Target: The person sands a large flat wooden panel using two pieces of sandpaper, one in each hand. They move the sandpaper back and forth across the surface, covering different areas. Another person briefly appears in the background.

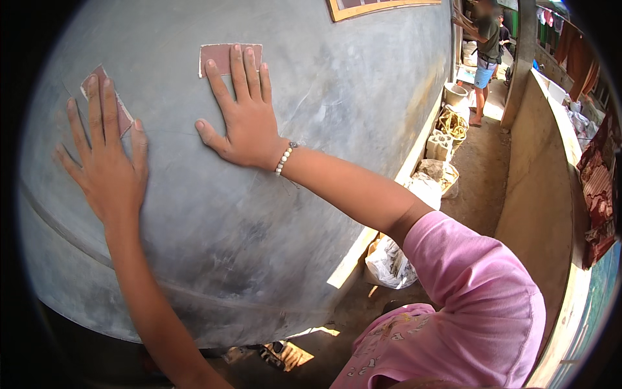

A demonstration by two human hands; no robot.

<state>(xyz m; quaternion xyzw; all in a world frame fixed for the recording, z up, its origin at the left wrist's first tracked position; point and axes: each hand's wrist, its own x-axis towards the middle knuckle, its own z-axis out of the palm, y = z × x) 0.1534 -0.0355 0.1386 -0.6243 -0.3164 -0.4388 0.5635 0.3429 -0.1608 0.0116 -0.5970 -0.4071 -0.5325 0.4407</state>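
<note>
Sandpaper [222, 59], I think: one piece is roughly level under my right hand [249, 129], and a second piece [124, 118] sits tilted under my left hand [116, 172], both against the grey wall [337, 162]. Both hands are flat with fingers spread, pinching nothing, just keeping the pieces on the wall with the fingers. How far along am I? Looks like mid-job to me, but from this end of the feed I honestly can't tell which bits are rubbed down. The finish is patchy, with pale scuffs and dark smudges [227, 262] lower down, so I'd guess there's plenty left, including the stretch near the window frame [363, 9]. Can't judge smoothness from here, though.
</note>
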